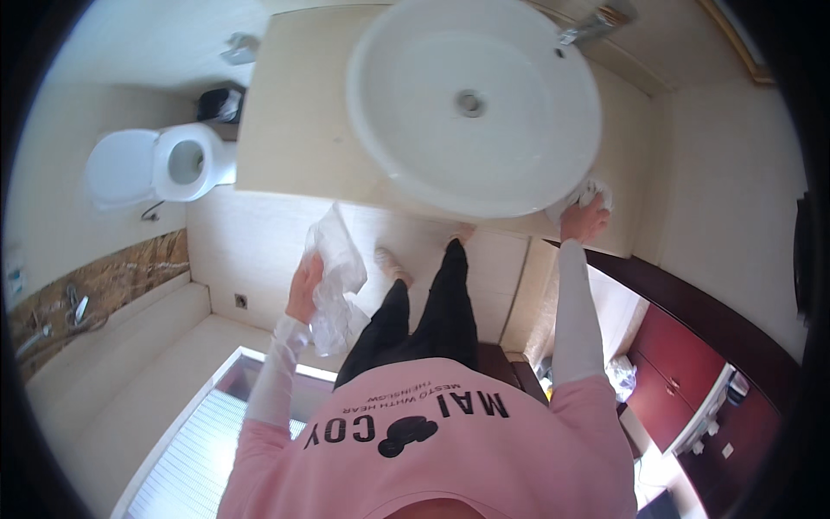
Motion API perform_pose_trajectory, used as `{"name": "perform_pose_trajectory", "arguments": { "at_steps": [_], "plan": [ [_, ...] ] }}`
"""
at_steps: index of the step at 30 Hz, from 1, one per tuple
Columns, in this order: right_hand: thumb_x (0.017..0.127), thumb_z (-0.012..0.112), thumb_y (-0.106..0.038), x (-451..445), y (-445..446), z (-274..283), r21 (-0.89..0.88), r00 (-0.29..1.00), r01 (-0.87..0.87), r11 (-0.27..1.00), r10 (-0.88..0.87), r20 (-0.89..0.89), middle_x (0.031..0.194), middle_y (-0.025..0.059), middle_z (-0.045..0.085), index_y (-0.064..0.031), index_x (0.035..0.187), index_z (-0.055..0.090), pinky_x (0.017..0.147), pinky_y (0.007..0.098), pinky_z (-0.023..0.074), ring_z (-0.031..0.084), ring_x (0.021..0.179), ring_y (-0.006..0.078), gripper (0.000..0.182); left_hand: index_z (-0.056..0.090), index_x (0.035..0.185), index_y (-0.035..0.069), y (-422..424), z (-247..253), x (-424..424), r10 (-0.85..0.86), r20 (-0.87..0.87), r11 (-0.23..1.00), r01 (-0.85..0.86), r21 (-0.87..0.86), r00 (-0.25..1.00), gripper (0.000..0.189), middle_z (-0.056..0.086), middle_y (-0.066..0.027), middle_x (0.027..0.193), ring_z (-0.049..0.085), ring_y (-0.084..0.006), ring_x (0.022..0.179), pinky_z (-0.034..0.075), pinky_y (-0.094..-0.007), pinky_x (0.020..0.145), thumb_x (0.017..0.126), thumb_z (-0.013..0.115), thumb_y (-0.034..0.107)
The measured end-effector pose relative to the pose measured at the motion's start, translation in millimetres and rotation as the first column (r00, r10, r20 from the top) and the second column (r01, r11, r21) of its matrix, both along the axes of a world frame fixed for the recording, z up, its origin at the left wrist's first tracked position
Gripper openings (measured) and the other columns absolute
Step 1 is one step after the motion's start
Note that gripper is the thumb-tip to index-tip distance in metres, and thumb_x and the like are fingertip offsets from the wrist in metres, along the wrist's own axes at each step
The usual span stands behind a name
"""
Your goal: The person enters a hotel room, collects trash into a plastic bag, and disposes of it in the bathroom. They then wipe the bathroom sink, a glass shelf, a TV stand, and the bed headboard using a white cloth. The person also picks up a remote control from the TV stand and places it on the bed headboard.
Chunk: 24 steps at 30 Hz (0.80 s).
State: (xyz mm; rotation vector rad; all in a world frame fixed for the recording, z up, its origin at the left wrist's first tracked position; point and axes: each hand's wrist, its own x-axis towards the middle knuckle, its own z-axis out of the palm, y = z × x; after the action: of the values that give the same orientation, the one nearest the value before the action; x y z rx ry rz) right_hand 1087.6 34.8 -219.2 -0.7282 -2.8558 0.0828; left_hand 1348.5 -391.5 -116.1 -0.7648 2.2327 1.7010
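My left hand (pixel 305 290) grips a crumpled translucent plastic bag (pixel 337 259), which hangs in the air in front of the countertop's near edge. On the right, my right hand (pixel 583 219) presses a white cloth or wad of tissue (pixel 592 193) against the beige countertop (pixel 295 110). That spot lies between the basin's rim and the wall. A round white washbasin (pixel 421 97) sits on the counter, with a metal drain (pixel 470 102) in its bottom. My right palm and part of the cloth are hidden from above.
A chrome faucet (pixel 593 27) stands behind the basin. To the left is a white toilet (pixel 185 162) with its lid raised, and a black bin (pixel 220 105) beside it. A shower mixer (pixel 79 310) is on the left wall. Dark red cabinets (pixel 674 370) show through the doorway at right.
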Motion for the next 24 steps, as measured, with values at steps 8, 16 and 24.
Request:
{"name": "perform_pose_trajectory", "arguments": {
  "at_steps": [8, 16, 24],
  "plan": [
    [0.074, 0.063, -0.016, 146.5, -208.7, -16.0, -0.451, 0.997, -0.079, 0.889, 0.082, -0.012, 0.112, 0.0241, 0.036, 0.0034, 0.131, 0.017, 0.084, 0.0434, 0.0392, 0.039, 0.104, 0.0392, 0.075, 0.058, 0.099, -0.001, -3.1, -11.8, 186.5, 0.638, 0.130, 0.758, -0.649, 0.070, 0.759, 0.047, 0.061, -0.0050, 0.086, 0.058, -0.0137, 0.072, 0.047, -0.0275, 0.064, 0.092, 0.040, 0.041],
    [0.068, 0.055, -0.006, 119.6, -378.0, 61.1, -0.638, 0.550, -0.740, 0.215, 0.739, -0.389, 0.114, 0.0184, 0.044, -0.0082, 0.123, 0.041, 0.091, 0.0427, 0.0351, 0.041, 0.108, 0.0357, 0.057, 0.058, 0.103, -0.002, -13.3, -24.2, 218.4, 0.750, 0.244, 0.563, -0.787, 0.253, 0.615, 0.044, 0.061, -0.0047, 0.088, 0.058, -0.0112, 0.075, 0.047, -0.0246, 0.065, 0.092, 0.043, 0.037],
    [0.074, 0.049, -0.008, 91.2, -422.0, -20.4, -0.036, 0.638, -0.766, 0.641, 0.753, -0.163, 0.128, 0.0184, 0.038, -0.0154, 0.130, 0.039, 0.085, 0.0490, 0.0370, 0.042, 0.107, 0.0362, 0.057, 0.050, 0.115, -0.007, -19.1, -42.0, 246.9, 0.826, 0.268, 0.467, -0.868, 0.169, 0.496, 0.046, 0.057, -0.0114, 0.104, 0.055, -0.0155, 0.091, 0.046, -0.0293, 0.075, 0.091, 0.044, 0.033]
  ]
}}
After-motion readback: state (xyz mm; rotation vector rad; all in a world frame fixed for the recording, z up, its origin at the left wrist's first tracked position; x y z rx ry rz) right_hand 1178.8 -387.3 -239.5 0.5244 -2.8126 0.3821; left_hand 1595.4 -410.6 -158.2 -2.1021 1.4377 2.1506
